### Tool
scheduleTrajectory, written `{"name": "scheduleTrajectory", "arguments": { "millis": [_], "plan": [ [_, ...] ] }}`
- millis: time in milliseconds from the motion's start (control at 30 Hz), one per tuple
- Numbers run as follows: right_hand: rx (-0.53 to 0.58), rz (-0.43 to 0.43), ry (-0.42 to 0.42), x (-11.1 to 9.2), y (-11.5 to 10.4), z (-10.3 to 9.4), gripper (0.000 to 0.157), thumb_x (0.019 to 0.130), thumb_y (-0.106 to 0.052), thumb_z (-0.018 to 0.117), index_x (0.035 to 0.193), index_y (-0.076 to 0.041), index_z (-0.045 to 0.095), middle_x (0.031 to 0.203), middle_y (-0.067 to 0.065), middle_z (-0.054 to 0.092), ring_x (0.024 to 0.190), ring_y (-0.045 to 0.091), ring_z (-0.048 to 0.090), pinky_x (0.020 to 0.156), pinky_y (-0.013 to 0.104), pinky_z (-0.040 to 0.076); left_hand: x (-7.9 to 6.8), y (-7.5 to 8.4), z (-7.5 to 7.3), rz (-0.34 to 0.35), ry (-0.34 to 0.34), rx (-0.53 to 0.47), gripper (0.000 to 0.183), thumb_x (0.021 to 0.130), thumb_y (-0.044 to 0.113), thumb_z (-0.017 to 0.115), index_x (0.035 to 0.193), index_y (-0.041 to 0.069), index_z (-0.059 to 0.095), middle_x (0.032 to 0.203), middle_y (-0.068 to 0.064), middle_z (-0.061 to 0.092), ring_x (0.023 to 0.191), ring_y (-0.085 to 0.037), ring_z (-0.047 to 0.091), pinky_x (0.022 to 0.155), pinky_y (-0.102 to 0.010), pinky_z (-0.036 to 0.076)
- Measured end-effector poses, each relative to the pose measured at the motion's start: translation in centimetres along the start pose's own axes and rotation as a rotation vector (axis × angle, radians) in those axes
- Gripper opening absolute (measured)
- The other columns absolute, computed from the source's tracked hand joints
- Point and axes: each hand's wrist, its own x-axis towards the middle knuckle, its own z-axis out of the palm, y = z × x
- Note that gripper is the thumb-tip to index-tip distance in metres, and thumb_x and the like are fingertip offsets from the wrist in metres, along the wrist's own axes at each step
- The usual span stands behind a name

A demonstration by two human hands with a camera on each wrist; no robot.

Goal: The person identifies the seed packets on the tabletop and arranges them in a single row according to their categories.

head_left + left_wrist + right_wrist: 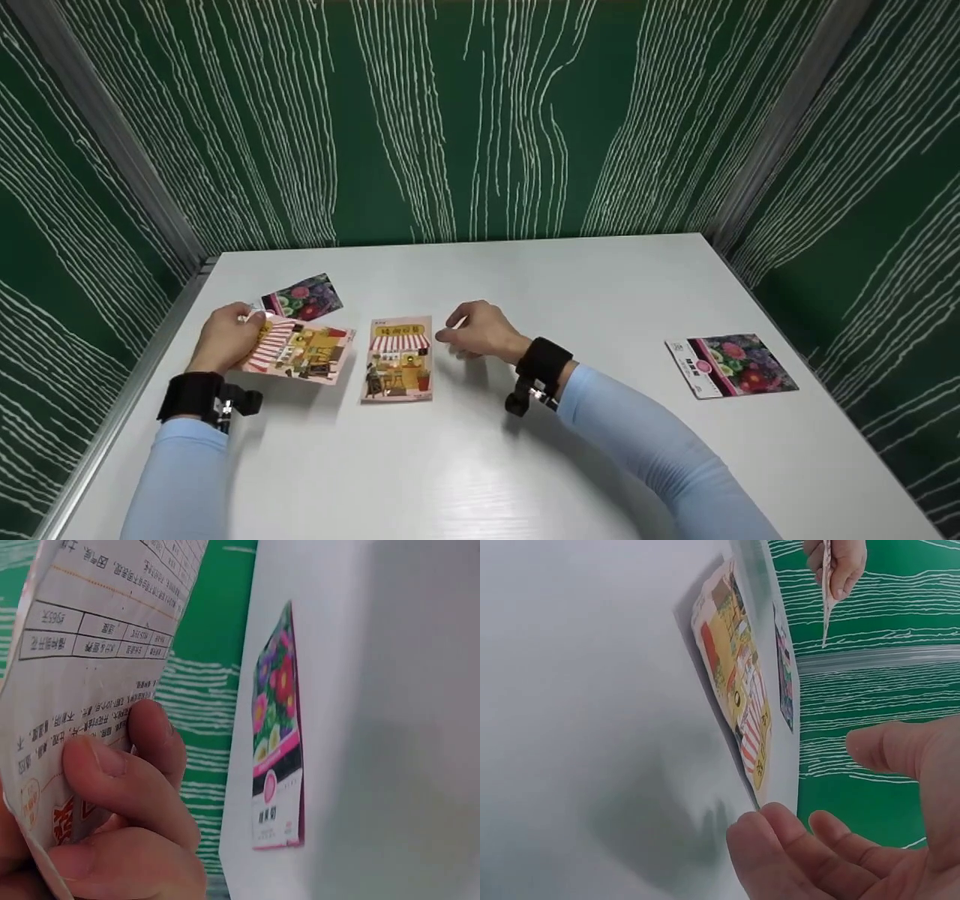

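Note:
My left hand [227,337] grips a pink paper seed packet [304,351] with a red-and-white striped awning printed on it, tilted above the table's left side. Its printed back, with a table of text, faces the left wrist view, where several fingertips [112,761] press on it. A second packet [398,360] of the same awning design lies face up on the table, upright as seen from the head. Just right of its upper corner hovers my right hand [484,330], thumb and fingers apart with nothing between them. In the right wrist view its fingertips overlap the packet's near end.
A flower-printed packet [304,297] lies behind my left hand, partly covered by it. Another flower packet [731,365] lies at the right on the white table [480,465]. Green walls [495,120] with white wavy lines enclose the table's back and sides.

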Motion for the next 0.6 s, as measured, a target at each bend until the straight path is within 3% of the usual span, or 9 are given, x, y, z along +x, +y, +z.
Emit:
{"name": "scheduleTrajectory", "arguments": {
  "millis": [133, 300, 367, 600],
  "plan": [
    [0.036, 0.008, -0.027, 0.0, -0.1, 0.0, 0.035, 0.096, -0.036, 0.081, 0.116, -0.008, 0.073, 0.101, 0.019, 0.08, 0.09, 0.036, 0.081, 0.076, 0.043, 0.067, 0.4, 0.9, 0.9, 0.028, -0.019, -0.001, 0.034, 0.112, 0.025, 0.051, 0.119, -0.006, 0.063, 0.111, -0.026, 0.065, 0.098, -0.035, 0.059, 0.087, -0.043, 0.044],
    [0.1, 0.024, -0.072, 0.0, -0.1, 0.1, 0.034, 0.096, -0.037, 0.081, 0.113, -0.009, 0.072, 0.107, 0.025, 0.079, 0.095, 0.039, 0.081, 0.078, 0.044, 0.068, 0.7, 1.7, 2.1, 0.062, -0.054, 0.006, 0.038, 0.112, 0.025, 0.052, 0.126, -0.009, 0.063, 0.129, -0.034, 0.064, 0.112, -0.043, 0.06, 0.101, -0.056, 0.046],
    [0.111, 0.029, -0.083, 0.0, -0.1, 0.1, 0.035, 0.096, -0.038, 0.081, 0.114, -0.009, 0.072, 0.109, 0.025, 0.079, 0.097, 0.039, 0.081, 0.08, 0.044, 0.067, 0.9, 1.9, 2.5, 0.077, -0.071, 0.009, 0.039, 0.112, 0.025, 0.052, 0.126, -0.009, 0.063, 0.127, -0.035, 0.064, 0.11, -0.044, 0.059, 0.099, -0.058, 0.045],
    [0.14, 0.049, -0.099, 0.0, -0.2, 0.2, 0.04, 0.097, -0.042, 0.081, 0.116, -0.008, 0.071, 0.112, 0.024, 0.08, 0.097, 0.038, 0.081, 0.081, 0.044, 0.067, 1.3, 2.9, 4.0, 0.138, -0.116, 0.01, 0.035, 0.113, 0.029, 0.053, 0.119, -0.001, 0.068, 0.109, -0.023, 0.068, 0.095, -0.034, 0.061, 0.09, -0.047, 0.046]
  ]
}}
